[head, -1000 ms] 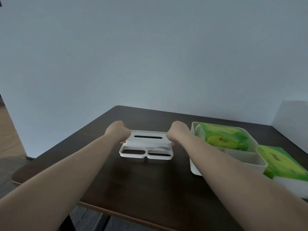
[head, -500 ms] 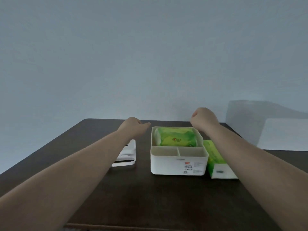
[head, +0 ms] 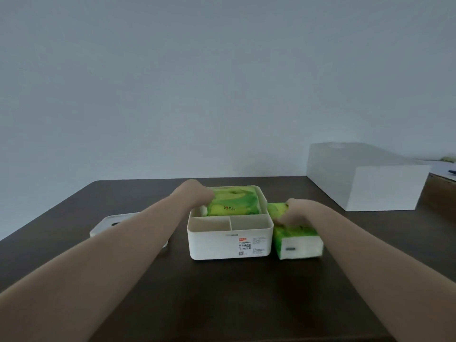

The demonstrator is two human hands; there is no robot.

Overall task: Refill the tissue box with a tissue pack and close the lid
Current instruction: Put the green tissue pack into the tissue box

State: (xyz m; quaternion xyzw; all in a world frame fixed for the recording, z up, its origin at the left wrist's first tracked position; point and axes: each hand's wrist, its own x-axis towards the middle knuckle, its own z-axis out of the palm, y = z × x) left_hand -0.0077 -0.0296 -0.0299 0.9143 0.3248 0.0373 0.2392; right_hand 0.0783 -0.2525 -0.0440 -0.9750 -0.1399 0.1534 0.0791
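Two bare forearms reach up from the bottom corners over a dark table. At centre stands the open white tissue box, a green tissue pack in its rear compartment. The left hand touches that pack's left end; its grip cannot be told. Right of the box, the right hand curls over a second green pack. The lid lies at left. A white block sits upper right.
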